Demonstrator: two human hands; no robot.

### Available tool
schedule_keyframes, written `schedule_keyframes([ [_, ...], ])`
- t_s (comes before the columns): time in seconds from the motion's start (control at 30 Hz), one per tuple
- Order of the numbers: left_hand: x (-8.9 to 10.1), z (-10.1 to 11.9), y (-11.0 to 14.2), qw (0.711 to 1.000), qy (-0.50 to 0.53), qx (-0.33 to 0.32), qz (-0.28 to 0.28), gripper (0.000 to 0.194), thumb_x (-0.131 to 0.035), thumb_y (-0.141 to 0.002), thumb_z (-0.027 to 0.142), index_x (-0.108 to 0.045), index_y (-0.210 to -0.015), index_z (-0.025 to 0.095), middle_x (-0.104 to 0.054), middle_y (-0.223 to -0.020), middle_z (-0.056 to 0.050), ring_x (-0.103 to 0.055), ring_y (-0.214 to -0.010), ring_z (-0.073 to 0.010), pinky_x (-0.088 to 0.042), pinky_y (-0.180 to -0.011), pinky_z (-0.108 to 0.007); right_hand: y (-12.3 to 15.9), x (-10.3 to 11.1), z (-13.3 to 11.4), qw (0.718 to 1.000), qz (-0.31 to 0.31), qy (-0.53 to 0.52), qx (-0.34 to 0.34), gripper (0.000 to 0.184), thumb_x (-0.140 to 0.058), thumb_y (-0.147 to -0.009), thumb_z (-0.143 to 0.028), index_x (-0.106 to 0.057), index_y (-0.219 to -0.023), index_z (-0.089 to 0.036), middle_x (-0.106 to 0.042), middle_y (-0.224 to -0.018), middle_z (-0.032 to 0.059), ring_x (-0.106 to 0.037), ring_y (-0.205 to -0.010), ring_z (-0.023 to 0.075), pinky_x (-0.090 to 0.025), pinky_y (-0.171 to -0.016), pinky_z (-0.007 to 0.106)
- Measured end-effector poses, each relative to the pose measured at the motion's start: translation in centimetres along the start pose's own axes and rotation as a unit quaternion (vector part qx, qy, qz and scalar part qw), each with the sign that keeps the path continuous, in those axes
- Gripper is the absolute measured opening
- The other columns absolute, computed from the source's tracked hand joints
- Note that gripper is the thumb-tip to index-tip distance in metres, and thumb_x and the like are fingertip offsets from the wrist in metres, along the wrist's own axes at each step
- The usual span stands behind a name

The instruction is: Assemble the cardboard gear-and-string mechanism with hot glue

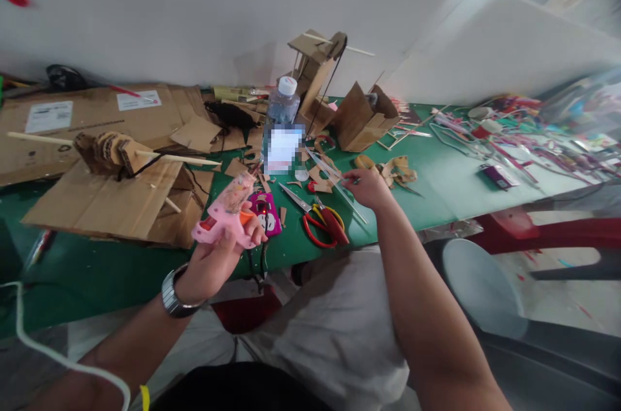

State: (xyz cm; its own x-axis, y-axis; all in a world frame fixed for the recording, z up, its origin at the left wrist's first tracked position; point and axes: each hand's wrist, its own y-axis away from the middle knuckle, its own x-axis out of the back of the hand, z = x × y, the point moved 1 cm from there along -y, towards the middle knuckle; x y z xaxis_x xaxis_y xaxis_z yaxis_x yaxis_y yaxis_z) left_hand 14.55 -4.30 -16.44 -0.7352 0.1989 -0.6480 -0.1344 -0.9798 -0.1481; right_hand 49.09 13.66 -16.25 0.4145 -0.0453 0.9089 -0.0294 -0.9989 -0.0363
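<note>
My left hand [218, 255] is wrapped round a pink glue gun [231, 200], its nozzle end tilted up and away; fingers lie over the orange trigger. Over the table, the fingers of my right hand [366, 187] are pinched at a clear glue stick [353, 205], which lies slantwise. Between the hands are scissors [310, 220] with red-orange handles, blades partly apart, and red-and-yellow handled pliers [332, 222] beside them. A purple power strip [270, 217] with a lit red light sits just behind the glue gun.
A cardboard build with a wooden rod [111, 184] stands at left, and a taller cardboard build [315, 68] at the back. A capped bottle [284, 103] stands mid-table among cardboard scraps. An open cardboard box [363, 120] and piled craft sticks [514, 139] are rightward. A stool [480, 281] is lower right.
</note>
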Motion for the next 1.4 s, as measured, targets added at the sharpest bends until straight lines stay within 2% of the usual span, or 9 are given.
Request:
schedule_keyframes([
  [0.1,0.1,0.3,0.0,0.999,0.025,0.017,0.013,0.048,-0.079,-0.095,0.045,-0.065,-0.137,0.027,-0.060,-0.099,-0.005,-0.060,-0.091,-0.0208,-0.056,-0.092,-0.043,1.0,1.3,1.1,0.999,0.051,-0.014,-0.011,0.018,-0.073,-0.082,-0.033,-0.084,-0.090,-0.021,-0.078,-0.082,0.0069,-0.063,-0.070,0.0215,-0.049,-0.070,0.035],
  [0.23,0.3,0.5,-0.1,0.999,0.034,0.039,-0.017,0.058,-0.083,-0.089,0.043,-0.066,-0.142,0.028,-0.067,-0.107,-0.009,-0.064,-0.097,-0.0229,-0.056,-0.093,-0.040,2.4,2.5,1.7,0.993,0.105,-0.044,-0.017,0.029,-0.070,-0.084,-0.046,-0.081,-0.089,-0.019,-0.071,-0.070,0.0050,-0.058,-0.063,0.0202,-0.044,-0.063,0.034],
  [0.47,0.9,0.2,-0.2,0.994,0.039,0.067,-0.072,0.063,-0.080,-0.092,0.051,-0.062,-0.150,0.035,-0.071,-0.113,-0.009,-0.069,-0.096,-0.0239,-0.060,-0.090,-0.042,3.7,2.9,-1.6,0.975,0.163,-0.143,0.050,0.037,-0.063,-0.093,-0.055,-0.075,-0.094,-0.019,-0.063,-0.069,0.0008,-0.053,-0.063,0.0168,-0.042,-0.062,0.030],
  [0.63,1.8,0.2,0.8,0.989,-0.119,0.026,-0.089,0.041,-0.073,-0.101,0.035,-0.067,-0.140,0.028,-0.069,-0.126,-0.013,-0.071,-0.106,-0.0266,-0.059,-0.101,-0.047,4.3,2.7,-3.7,0.972,0.147,-0.166,0.085,0.043,-0.065,-0.096,-0.063,-0.073,-0.093,-0.020,-0.061,-0.069,0.0005,-0.052,-0.062,0.0164,-0.040,-0.060,0.030],
  [0.73,1.6,0.3,0.9,0.982,-0.164,-0.012,-0.088,0.035,-0.074,-0.100,0.028,-0.069,-0.135,0.027,-0.073,-0.119,-0.011,-0.073,-0.104,-0.0245,-0.060,-0.096,-0.041,4.9,2.6,-4.9,0.969,0.152,-0.167,0.096,0.043,-0.067,-0.094,-0.065,-0.071,-0.088,-0.022,-0.059,-0.066,0.0001,-0.049,-0.061,0.0166,-0.039,-0.058,0.030],
  [0.97,0.8,-0.1,0.1,0.979,-0.200,-0.027,0.033,0.038,-0.091,-0.084,0.025,-0.069,-0.116,0.023,-0.078,-0.095,-0.002,-0.074,-0.077,-0.0164,-0.061,-0.072,-0.027,7.3,2.2,-7.9,0.955,0.160,-0.203,0.144,0.029,-0.063,-0.099,-0.052,-0.072,-0.093,-0.025,-0.062,-0.070,0.0020,-0.052,-0.060,0.0175,-0.042,-0.058,0.032],
  [1.1,0.6,-0.7,0.3,0.977,-0.202,-0.017,0.066,0.048,-0.092,-0.084,0.024,-0.064,-0.122,0.026,-0.079,-0.091,0.000,-0.076,-0.076,-0.0165,-0.059,-0.066,-0.025,7.3,1.8,-7.9,0.947,0.155,-0.222,0.171,0.020,-0.065,-0.098,-0.043,-0.073,-0.096,-0.024,-0.069,-0.077,0.0042,-0.059,-0.064,0.0185,-0.045,-0.059,0.033],
  [1.27,0.8,-1.0,0.9,0.984,-0.170,0.007,0.045,0.039,-0.075,-0.102,0.029,-0.060,-0.138,0.029,-0.079,-0.121,-0.007,-0.076,-0.103,-0.0176,-0.060,-0.085,-0.027,6.9,1.9,-7.5,0.954,0.139,-0.210,0.165,0.022,-0.066,-0.098,-0.044,-0.075,-0.098,-0.024,-0.064,-0.071,0.0021,-0.052,-0.059,0.0171,-0.043,-0.058,0.033],
  [1.4,1.3,-1.3,1.3,0.985,-0.169,0.031,0.003,0.043,-0.063,-0.110,0.031,-0.053,-0.152,0.032,-0.073,-0.130,-0.009,-0.071,-0.106,-0.0159,-0.057,-0.087,-0.027,7.1,2.2,-7.8,0.958,0.102,-0.172,0.207,0.026,-0.073,-0.096,-0.048,-0.079,-0.096,-0.023,-0.065,-0.073,0.0025,-0.053,-0.061,0.0170,-0.042,-0.058,0.032],
])
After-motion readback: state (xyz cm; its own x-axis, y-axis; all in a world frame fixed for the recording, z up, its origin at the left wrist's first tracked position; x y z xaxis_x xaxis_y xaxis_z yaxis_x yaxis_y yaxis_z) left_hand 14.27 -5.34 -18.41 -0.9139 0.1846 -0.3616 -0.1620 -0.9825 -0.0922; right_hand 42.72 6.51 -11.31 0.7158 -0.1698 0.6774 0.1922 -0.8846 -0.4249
